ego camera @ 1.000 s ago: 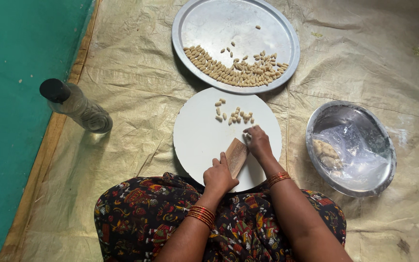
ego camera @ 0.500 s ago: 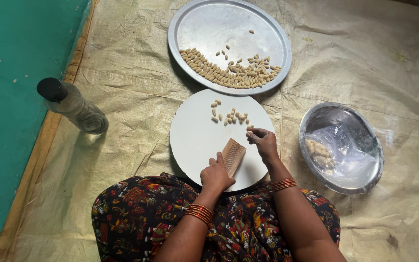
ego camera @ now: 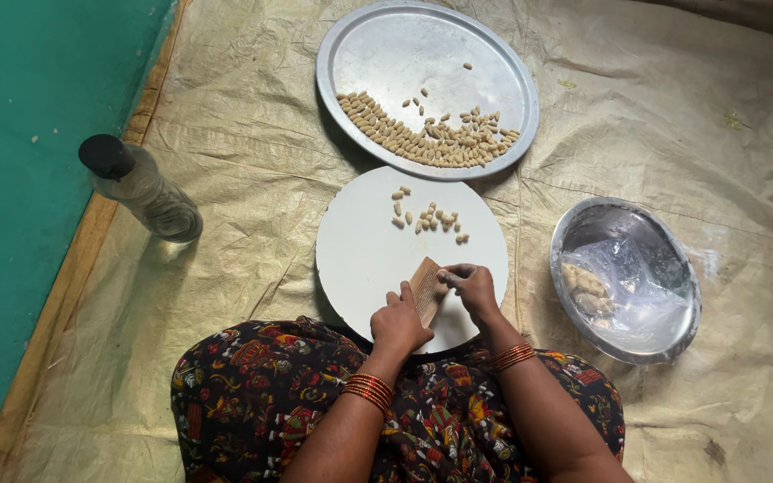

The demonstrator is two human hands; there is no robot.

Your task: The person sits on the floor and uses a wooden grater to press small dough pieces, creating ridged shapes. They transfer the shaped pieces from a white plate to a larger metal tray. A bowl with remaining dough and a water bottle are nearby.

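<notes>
A round white board [ego camera: 360, 250] lies on the mat before my lap. My left hand [ego camera: 400, 324] holds a small ridged wooden comb [ego camera: 426, 288] tilted on the board's near edge. My right hand [ego camera: 470, 288] has its fingertips pressed against the comb's top; whatever lies under them is hidden. Several small shaped dough pieces [ego camera: 427, 217] sit on the far part of the board. Beyond it, a large steel plate [ego camera: 386, 45] carries many more pieces [ego camera: 431, 143] along its near rim.
A steel bowl [ego camera: 682, 268] at the right holds dough in a clear plastic bag [ego camera: 624, 291]. A clear bottle with a black cap [ego camera: 140, 188] stands at the left on the tan mat [ego camera: 225, 179]. Green floor [ego camera: 20, 179] lies beyond the mat's left edge.
My right hand has slid down along the comb toward my lap. The left hand keeps the comb in place. The view has shifted slightly.
</notes>
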